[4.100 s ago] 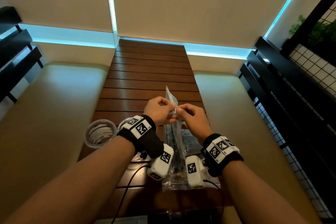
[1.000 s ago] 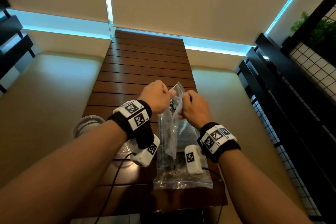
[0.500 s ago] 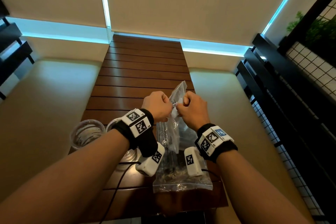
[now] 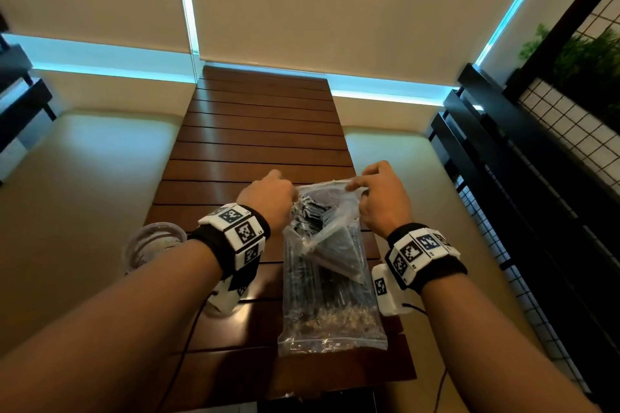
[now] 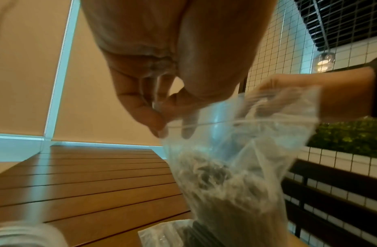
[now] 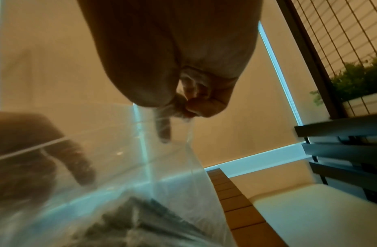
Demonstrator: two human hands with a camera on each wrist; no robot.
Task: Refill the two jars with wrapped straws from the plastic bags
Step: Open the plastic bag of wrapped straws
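A clear plastic bag (image 4: 330, 292) full of dark wrapped straws (image 4: 312, 211) stands on the near end of the wooden slat table (image 4: 261, 131). My left hand (image 4: 268, 198) pinches the left side of its top edge and my right hand (image 4: 379, 198) pinches the right side, so the mouth is stretched wide. The left wrist view shows the left fingers (image 5: 160, 117) pinching the bag (image 5: 236, 158) rim. In the right wrist view the right fingers (image 6: 191, 107) grip the bag (image 6: 141, 167) film. One glass jar (image 4: 151, 245) stands left of my left wrist; a second jar is hidden.
Pale cushioned benches (image 4: 84, 194) flank the table on both sides. A black rail with wire grid (image 4: 553, 144) and a green plant (image 4: 583, 54) stand to the right. Cables (image 4: 188, 339) trail over the table's near edge.
My hands have moved apart sideways, pulling the bag's top from a narrow bunched pinch into a wide mouth. The straws inside now show at the top.
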